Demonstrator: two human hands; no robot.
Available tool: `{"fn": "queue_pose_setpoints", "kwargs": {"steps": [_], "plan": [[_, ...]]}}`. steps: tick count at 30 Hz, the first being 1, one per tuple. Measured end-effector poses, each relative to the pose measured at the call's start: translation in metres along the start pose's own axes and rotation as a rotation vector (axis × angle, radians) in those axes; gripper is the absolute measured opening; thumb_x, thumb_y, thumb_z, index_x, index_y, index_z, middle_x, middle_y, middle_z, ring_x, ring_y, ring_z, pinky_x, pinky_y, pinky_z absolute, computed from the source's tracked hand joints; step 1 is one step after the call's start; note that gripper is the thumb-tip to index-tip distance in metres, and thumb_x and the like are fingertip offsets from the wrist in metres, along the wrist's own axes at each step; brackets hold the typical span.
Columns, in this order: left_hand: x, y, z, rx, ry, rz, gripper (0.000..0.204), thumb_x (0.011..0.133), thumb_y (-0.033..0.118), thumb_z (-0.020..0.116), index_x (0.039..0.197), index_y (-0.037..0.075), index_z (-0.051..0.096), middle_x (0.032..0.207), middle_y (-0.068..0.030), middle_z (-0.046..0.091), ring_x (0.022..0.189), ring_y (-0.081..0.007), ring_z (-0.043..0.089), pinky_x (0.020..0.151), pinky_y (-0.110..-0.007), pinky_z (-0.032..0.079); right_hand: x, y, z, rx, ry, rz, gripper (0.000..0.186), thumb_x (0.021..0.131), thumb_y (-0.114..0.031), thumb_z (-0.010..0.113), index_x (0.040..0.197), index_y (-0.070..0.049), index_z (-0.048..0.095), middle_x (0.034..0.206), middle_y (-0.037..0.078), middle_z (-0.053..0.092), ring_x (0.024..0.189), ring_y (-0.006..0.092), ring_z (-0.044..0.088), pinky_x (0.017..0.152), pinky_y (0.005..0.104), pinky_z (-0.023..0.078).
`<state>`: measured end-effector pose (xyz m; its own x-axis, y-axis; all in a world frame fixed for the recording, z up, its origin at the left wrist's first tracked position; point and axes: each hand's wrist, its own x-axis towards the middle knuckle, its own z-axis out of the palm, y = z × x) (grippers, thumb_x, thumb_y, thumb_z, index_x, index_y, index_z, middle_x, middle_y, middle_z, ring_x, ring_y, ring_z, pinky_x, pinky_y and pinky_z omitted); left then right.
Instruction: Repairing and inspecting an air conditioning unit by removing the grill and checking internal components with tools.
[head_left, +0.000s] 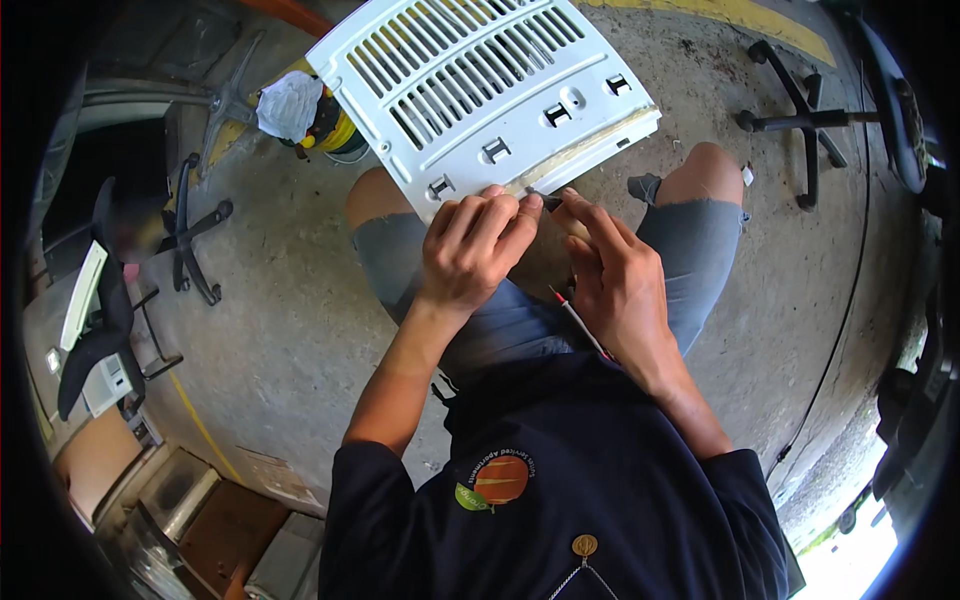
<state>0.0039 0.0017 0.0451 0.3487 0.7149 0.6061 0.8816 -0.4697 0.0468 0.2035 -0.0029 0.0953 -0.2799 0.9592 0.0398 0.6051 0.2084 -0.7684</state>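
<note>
A white metal panel (pixel 455 120) with rows of vent slots and several square cut-outs is tilted in front of my knees. Along its near edge runs a yellowish strip (pixel 600 137). My left hand (pixel 470 245) is closed on the left part of that edge, thumb and fingertips pressed near the strip's end. Just right of it, my right hand (pixel 615 265) pinches a small dark-tipped tool (pixel 549 202), its tip against the edge; most of it is hidden by the fingers. Below the right hand is a thin red-and-white stick (pixel 578 322); whether the hand holds it is unclear.
Behind the panel's left side stands a bucket with yellow and black items (pixel 340 135) and a crumpled clear plastic bag (pixel 290 105). Wheeled chair bases stand at left (pixel 185 235) and right (pixel 808 120). A black cable (pixel 850 300) crosses the floor; boxes (pixel 230 535) sit lower left.
</note>
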Motion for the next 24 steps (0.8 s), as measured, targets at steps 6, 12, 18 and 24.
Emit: {"fn": "queue_pose_setpoints", "kwargs": {"steps": [6, 12, 18, 24], "plan": [[-0.010, -0.001, 0.002, 0.060, -0.094, -0.008, 0.039, 0.082, 0.008, 0.082, 0.118, 0.022, 0.083, 0.097, 0.0012, 0.061, 0.080, -0.0164, 0.056, 0.066, -0.028, 0.047, 0.003, 0.001, -0.008, 0.039, -0.045, 0.089, 0.043, 0.097, 0.014, 0.062, 0.138, 0.002, 0.067, 0.118, 0.016, 0.079, 0.075, 0.0220, 0.069, 0.065, 0.0316, 0.054], [-0.003, 0.001, -0.004, 0.093, -0.147, -0.018, 0.046, 0.083, 0.011, 0.080, 0.126, 0.029, 0.081, 0.095, 0.0021, 0.057, 0.074, -0.0163, 0.045, 0.062, -0.028, 0.045, 0.003, -0.001, -0.007, -0.003, -0.010, 0.081, 0.043, 0.098, 0.015, 0.062, 0.139, 0.003, 0.067, 0.116, 0.016, 0.080, 0.074, 0.0188, 0.066, 0.063, 0.0295, 0.052], [0.005, 0.005, -0.009, 0.172, -0.215, -0.005, 0.050, 0.085, 0.014, 0.078, 0.132, 0.032, 0.077, 0.093, 0.0016, 0.052, 0.076, -0.0166, 0.044, 0.059, -0.027, 0.045, 0.004, 0.001, -0.008, 0.024, 0.020, 0.087, 0.043, 0.098, 0.015, 0.062, 0.139, 0.003, 0.066, 0.115, 0.016, 0.080, 0.073, 0.0185, 0.066, 0.062, 0.0298, 0.051], [0.013, 0.010, -0.014, 0.281, -0.321, 0.012, 0.059, 0.087, 0.016, 0.076, 0.142, 0.035, 0.068, 0.097, 0.0004, 0.049, 0.079, -0.0173, 0.044, 0.057, -0.026, 0.044, 0.005, 0.010, -0.006, 0.027, 0.069, 0.075, 0.043, 0.097, 0.013, 0.063, 0.139, 0.001, 0.067, 0.113, 0.015, 0.080, 0.070, 0.0214, 0.066, 0.061, 0.0324, 0.052]]}}
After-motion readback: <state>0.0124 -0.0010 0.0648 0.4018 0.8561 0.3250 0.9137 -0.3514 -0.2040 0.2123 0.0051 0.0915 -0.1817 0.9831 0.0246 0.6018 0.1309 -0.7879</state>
